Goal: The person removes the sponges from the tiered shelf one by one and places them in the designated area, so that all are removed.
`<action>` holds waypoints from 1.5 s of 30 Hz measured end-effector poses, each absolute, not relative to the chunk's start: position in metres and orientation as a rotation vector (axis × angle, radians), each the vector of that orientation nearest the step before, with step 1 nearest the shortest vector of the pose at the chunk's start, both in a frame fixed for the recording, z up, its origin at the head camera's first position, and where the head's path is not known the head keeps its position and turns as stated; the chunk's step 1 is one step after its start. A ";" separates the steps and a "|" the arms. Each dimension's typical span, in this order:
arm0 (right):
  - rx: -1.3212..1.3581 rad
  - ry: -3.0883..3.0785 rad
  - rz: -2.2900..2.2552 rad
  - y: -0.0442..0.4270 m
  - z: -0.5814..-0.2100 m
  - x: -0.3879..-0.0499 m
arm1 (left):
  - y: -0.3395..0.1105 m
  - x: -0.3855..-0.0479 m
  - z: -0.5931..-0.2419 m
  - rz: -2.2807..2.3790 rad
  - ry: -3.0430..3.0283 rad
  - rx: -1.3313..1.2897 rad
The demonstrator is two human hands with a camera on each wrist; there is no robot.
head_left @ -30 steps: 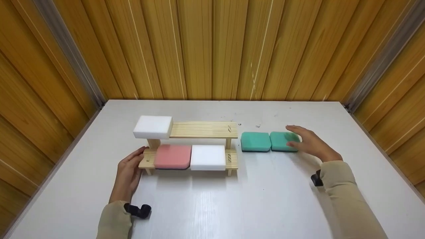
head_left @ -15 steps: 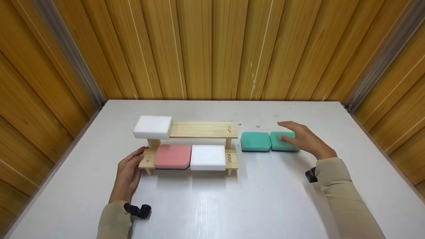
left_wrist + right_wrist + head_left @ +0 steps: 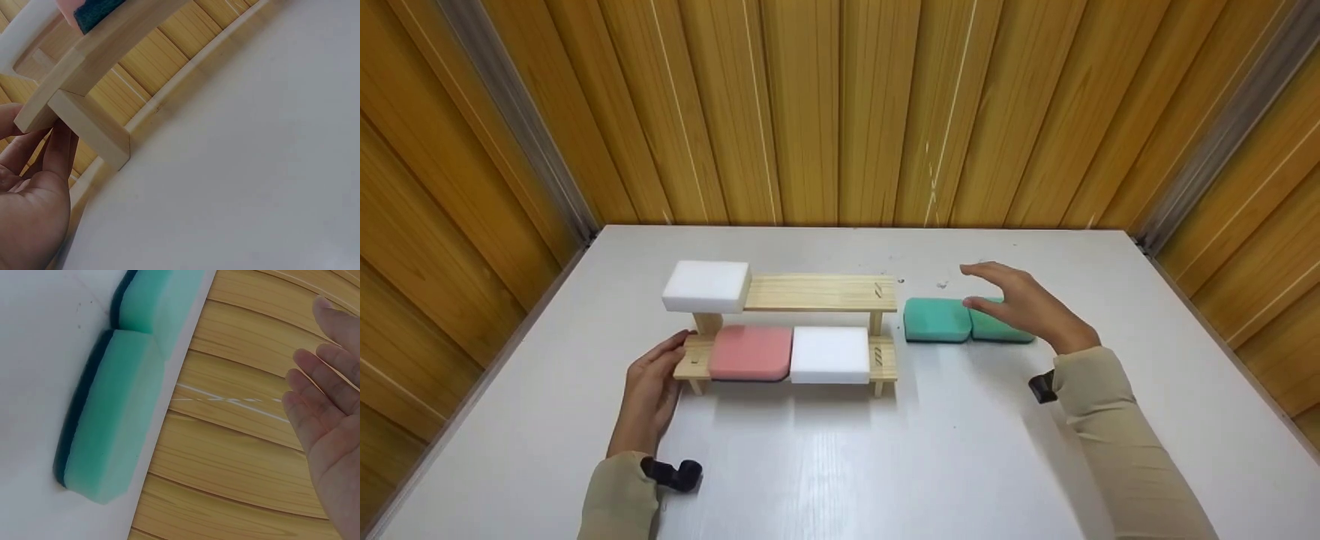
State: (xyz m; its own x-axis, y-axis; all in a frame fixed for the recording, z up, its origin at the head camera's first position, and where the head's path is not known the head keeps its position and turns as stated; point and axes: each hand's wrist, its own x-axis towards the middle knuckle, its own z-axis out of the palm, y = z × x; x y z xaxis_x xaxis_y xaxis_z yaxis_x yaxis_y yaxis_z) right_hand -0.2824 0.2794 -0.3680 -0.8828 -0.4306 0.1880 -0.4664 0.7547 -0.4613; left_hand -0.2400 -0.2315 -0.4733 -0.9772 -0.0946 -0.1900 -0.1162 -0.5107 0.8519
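A two-tier wooden stand is on the table, and my left hand grips the left end of its lower plank. In the left wrist view the thumb lies at the plank's end, with fingers underneath beside a leg. The lower tier carries a pink sponge and a white sponge block, side by side. Another white block lies on the upper tier's left end. My right hand, holding nothing, hovers over two green sponges with dark undersides, partly covering the right one.
The white table runs back to a wood-patterned wall, with similar panels at both sides. Small dark specks mark the table behind the green sponges. Black wrist cameras sit at both cuffs.
My right hand has moved left and slightly away from me over the green sponges, its fingers staying spread. The left hand, stand and sponges have stayed in place.
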 end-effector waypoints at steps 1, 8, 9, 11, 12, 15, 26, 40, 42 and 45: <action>0.742 -2.873 0.789 0.277 -0.367 -0.282 | -0.231 -0.240 -0.473 2.698 1.552 -0.328; 0.749 -2.890 0.782 0.261 -0.359 -0.283 | -0.231 -0.241 -0.473 2.698 1.551 -0.333; 0.755 -2.888 0.787 0.260 -0.358 -0.283 | -0.231 -0.241 -0.473 2.692 1.560 -0.335; 0.765 -2.883 0.799 0.256 -0.356 -0.282 | -0.231 -0.241 -0.474 2.682 1.578 -0.336; 0.772 -2.879 0.804 0.255 -0.355 -0.282 | -0.231 -0.241 -0.474 2.674 1.590 -0.335; 0.798 -2.867 0.826 0.250 -0.352 -0.281 | -0.231 -0.241 -0.475 2.659 1.623 -0.347; 0.881 -2.822 0.834 0.232 -0.343 -0.280 | -0.232 -0.242 -0.476 2.693 1.579 -0.357; 0.985 -2.796 0.890 0.198 -0.334 -0.282 | -0.231 -0.240 -0.474 2.704 1.560 -0.343; 1.000 -2.792 0.896 0.194 -0.334 -0.282 | -0.231 -0.240 -0.474 2.689 1.580 -0.344; 0.998 -2.804 0.910 0.187 -0.333 -0.283 | -0.231 -0.241 -0.474 2.680 1.592 -0.359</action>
